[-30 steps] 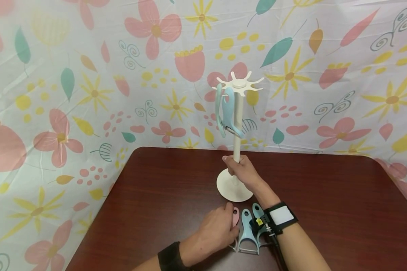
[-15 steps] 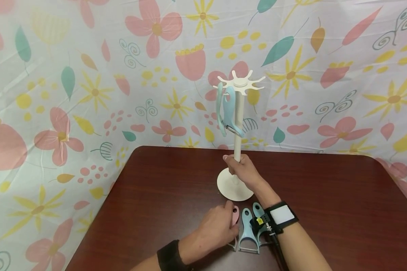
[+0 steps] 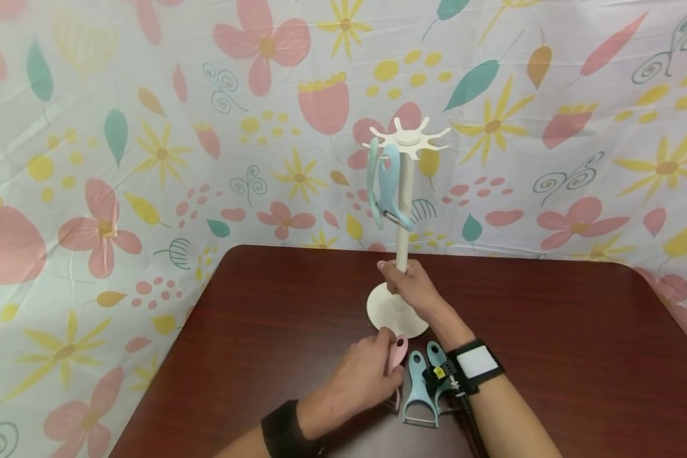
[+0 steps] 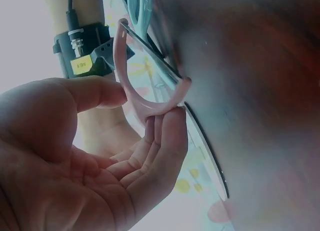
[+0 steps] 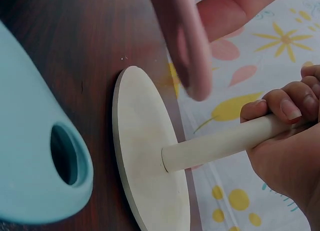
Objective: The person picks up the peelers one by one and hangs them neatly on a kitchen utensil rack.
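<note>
My left hand (image 3: 366,369) pinches a pink peeler (image 3: 397,353) between thumb and fingers, close in front of the stand's round base. In the left wrist view the pink peeler (image 4: 150,103) shows its forked head and metal blade. My right hand (image 3: 415,289) grips the post of a white utensil stand (image 3: 403,245) low down, just above its base (image 5: 145,146). From the stand's hooked top (image 3: 409,137) hang a green peeler (image 3: 372,184) and a light-blue peeler (image 3: 389,181), both on the left side.
Two blue peelers lie on the dark wooden table (image 3: 263,318): one blue peeler (image 3: 418,388) right of my left hand, another blue peeler (image 3: 437,356) partly under my right wrist strap. A flower-patterned cloth (image 3: 177,127) hangs behind the table.
My left hand has lifted the pink peeler slightly and moved it up toward the stand's base, its handle end now tilted right. The right hand keeps its grip on the post.
</note>
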A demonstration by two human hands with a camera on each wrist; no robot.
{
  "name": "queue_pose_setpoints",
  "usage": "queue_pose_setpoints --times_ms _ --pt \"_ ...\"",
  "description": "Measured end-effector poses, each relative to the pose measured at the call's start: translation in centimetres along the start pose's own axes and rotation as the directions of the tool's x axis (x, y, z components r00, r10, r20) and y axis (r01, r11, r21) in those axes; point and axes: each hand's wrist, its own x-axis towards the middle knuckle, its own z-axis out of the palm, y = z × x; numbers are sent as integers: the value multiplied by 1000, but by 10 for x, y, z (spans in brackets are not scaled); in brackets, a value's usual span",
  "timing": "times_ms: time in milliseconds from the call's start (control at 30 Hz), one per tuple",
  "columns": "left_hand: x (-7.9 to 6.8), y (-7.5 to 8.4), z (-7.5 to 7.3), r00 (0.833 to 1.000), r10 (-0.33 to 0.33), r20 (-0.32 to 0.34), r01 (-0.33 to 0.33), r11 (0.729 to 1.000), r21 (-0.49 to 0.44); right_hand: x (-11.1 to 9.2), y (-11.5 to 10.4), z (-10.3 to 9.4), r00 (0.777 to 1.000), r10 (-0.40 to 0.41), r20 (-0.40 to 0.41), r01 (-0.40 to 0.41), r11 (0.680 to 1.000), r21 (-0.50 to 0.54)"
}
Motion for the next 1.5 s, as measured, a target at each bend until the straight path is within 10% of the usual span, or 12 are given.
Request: queue_pose_setpoints --times_ms 733,1500 --pt "9 -28 -28 996 -47 -82 34 988 -148 0 -2 0 1000 -21 3 21 1000 -4" --pt "23 -34 -65 957 -25 -288 -68 948 -310 1 1 0 1000 5 -25 -6 1000 -10"
